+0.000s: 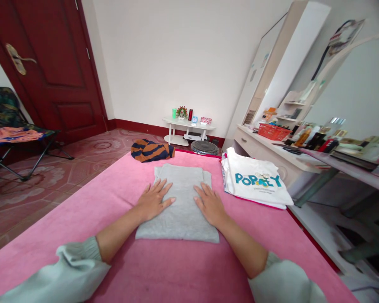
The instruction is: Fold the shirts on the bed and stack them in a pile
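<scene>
A folded light grey garment [182, 210] lies flat in front of me on a pink bed cover [173, 273]. On its left edge rests my left hand [153, 200], palm down with fingers spread. My right hand [211, 205] lies flat on the opposite edge, its fingers also apart. Neither hand grips anything. To the right sits a stack of folded white shirts [255, 179], the top one with teal lettering. At the far left corner is a crumpled orange and navy striped garment [152, 150].
A dressing table [249, 136] with a red basket [273, 131] and several bottles stands at the right. Beyond the bed is a low white table [189, 124]. A folding chair [22, 134] holding an orange cloth stands at left, near a dark red door [47, 63].
</scene>
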Tool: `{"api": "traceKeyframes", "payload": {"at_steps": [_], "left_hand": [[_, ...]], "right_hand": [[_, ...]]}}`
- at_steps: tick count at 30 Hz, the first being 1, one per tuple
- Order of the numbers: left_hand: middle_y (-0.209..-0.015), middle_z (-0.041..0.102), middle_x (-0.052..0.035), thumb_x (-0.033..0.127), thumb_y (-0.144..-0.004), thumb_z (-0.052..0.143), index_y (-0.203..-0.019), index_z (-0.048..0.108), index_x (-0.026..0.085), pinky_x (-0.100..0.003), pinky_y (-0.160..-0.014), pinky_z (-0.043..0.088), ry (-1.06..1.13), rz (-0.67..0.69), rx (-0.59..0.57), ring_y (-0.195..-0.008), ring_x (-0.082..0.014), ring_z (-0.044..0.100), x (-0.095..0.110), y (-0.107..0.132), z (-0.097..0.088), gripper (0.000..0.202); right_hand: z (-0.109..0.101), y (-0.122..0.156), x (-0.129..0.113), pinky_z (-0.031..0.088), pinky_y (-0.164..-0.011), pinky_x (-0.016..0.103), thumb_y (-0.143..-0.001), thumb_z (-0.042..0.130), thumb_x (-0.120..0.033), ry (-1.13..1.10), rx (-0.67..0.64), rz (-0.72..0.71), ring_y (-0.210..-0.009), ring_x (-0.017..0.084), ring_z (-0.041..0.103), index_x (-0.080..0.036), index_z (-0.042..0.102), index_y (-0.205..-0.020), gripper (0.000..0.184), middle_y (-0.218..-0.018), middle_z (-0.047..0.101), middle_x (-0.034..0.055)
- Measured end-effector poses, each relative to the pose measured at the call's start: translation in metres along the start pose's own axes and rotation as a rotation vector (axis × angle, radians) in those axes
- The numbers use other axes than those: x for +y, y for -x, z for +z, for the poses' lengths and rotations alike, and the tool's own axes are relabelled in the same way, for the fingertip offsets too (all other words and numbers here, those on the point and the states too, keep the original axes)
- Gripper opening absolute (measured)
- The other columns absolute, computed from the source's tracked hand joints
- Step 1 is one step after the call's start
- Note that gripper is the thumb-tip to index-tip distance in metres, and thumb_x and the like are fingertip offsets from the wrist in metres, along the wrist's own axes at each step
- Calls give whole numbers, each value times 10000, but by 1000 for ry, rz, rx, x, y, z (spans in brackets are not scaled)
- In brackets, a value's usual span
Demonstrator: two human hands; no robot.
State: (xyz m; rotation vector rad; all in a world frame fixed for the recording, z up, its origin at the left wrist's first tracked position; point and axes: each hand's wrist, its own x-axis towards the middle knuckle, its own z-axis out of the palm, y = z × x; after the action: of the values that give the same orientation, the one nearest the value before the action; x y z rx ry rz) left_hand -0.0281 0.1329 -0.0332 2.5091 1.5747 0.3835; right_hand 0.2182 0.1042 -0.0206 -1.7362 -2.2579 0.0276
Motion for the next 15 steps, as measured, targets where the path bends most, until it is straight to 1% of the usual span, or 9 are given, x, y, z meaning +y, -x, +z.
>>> {"api": "traceKeyframes", "payload": {"at_steps": [2, 4, 5, 8, 10, 11, 13, 14, 15], "left_hand": [[-1527, 213, -133, 580, -903, 307, -1438, 322, 182, -510, -1109, 134, -34, -90, 50, -1401, -318, 166, -9, 3, -1, 667], [-1480, 312, -178, 512, -904, 357, -1395, 391, 112, -443, -1097, 210, -33, -148, 105, -1368, -307, 262, -13, 14, -7, 634], [-1432, 386, -190, 477, -889, 403, -1372, 417, 95, -411, -1073, 260, -18, -162, 136, -1332, -301, 330, -13, 23, -10, 616], [-1180, 606, -156, 397, -814, 520, -1358, 412, 98, -337, -898, 411, 133, -225, 186, -1082, -269, 556, -8, 52, -22, 630], [-975, 670, -107, 410, -770, 563, -1331, 429, 97, -296, -730, 441, 285, -311, 158, -860, -240, 617, -5, 70, -27, 656], [-878, 674, -79, 439, -750, 579, -1268, 492, 102, -275, -654, 425, 354, -348, 130, -767, -224, 615, -4, 77, -29, 624], [-696, 632, -25, 515, -713, 599, -981, 645, 136, -243, -545, 351, 444, -378, 61, -630, -193, 573, -6, 87, -29, 467], [-615, 586, -2, 547, -698, 600, -799, 657, 154, -233, -512, 306, 472, -378, 29, -576, -174, 538, -7, 91, -28, 409], [-550, 530, 17, 565, -692, 598, -652, 618, 167, -228, -494, 266, 500, -372, 4, -531, -153, 495, -7, 93, -26, 401]], "right_hand": [[3, -1, 5, 234, -1047, 486, -951, 340, -397, 50, -16, 36, -1348, 264, 288, -279, 364, -1403, 468, -1496, 299, 83], [1, -1, 3, 253, -1030, 477, -940, 372, -379, 92, -10, 64, -1320, 277, 327, -258, 404, -1382, 459, -1467, 347, 103], [-3, 0, -1, 276, -1014, 459, -928, 401, -355, 106, -2, 73, -1287, 282, 368, -239, 465, -1340, 432, -1429, 400, 116], [-16, -4, -22, 338, -957, 365, -880, 471, -252, 97, 45, 37, -1171, 255, 473, -200, 650, -1099, 288, -1272, 540, 115], [-24, -11, -40, 358, -929, 302, -866, 470, -198, 45, 39, -8, -1115, 211, 515, -201, 667, -1034, 259, -1195, 586, 90], [-26, -17, -50, 366, -918, 276, -864, 465, -184, 17, 14, -21, -1094, 189, 533, -207, 657, -1048, 267, -1172, 603, 76], [-27, -31, -70, 388, -888, 243, -867, 468, -198, -15, -60, -24, -1045, 163, 573, -207, 636, -1085, 275, -1121, 638, 62], [-26, -39, -80, 402, -875, 245, -873, 473, -235, -14, -93, -16, -1031, 168, 588, -197, 634, -1089, 272, -1102, 651, 71], [-24, -48, -90, 417, -864, 261, -881, 474, -293, -5, -117, -3, -1027, 187, 597, -179, 634, -1089, 287, -1090, 659, 93]]}}
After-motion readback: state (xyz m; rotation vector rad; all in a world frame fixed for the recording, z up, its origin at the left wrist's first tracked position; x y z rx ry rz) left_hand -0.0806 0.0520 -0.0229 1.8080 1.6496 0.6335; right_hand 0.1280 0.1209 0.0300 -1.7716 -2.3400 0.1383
